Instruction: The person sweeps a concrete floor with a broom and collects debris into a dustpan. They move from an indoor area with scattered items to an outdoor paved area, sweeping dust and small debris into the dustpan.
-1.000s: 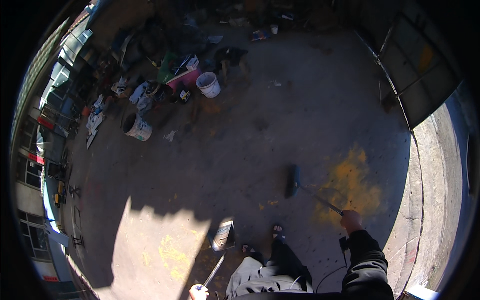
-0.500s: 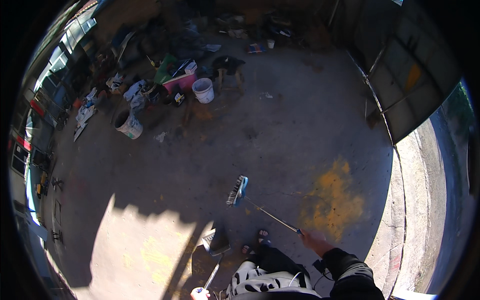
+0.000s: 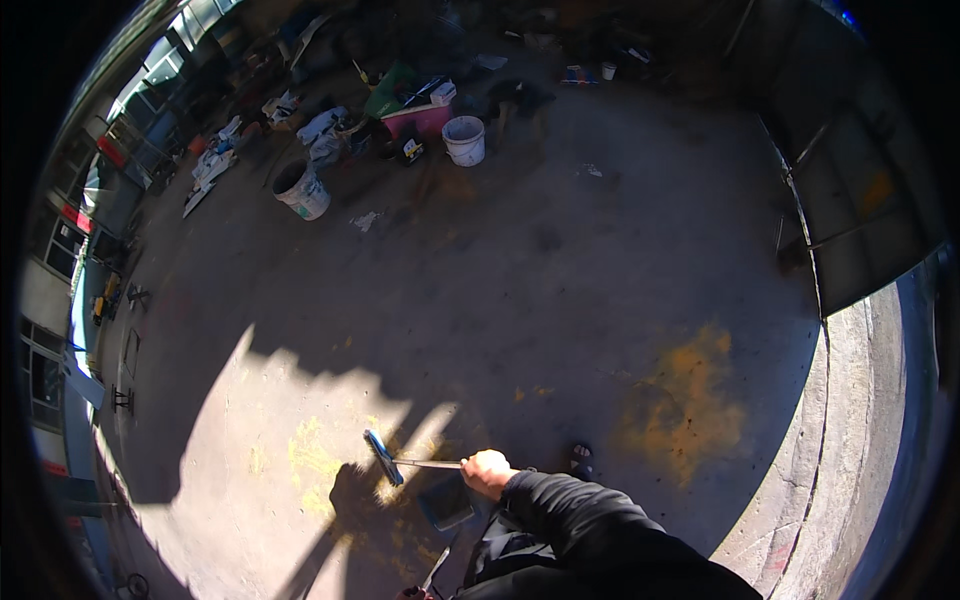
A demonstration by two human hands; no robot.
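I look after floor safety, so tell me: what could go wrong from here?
The blue broom head looks close to the dustpan, so a stroke might knock it. Grit could get into the open sandal. Beside the sunlit floor, the deep shadow may hide loose dirt.

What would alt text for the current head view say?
A person's bare right hand grips the pale pole of a blue-headed bristle broom over partly sunlit grey concrete floor. A dark, square dustpan is nearby, its handle running toward the left hand, barely visible at the lower edge. A white round bucket stands farther off.
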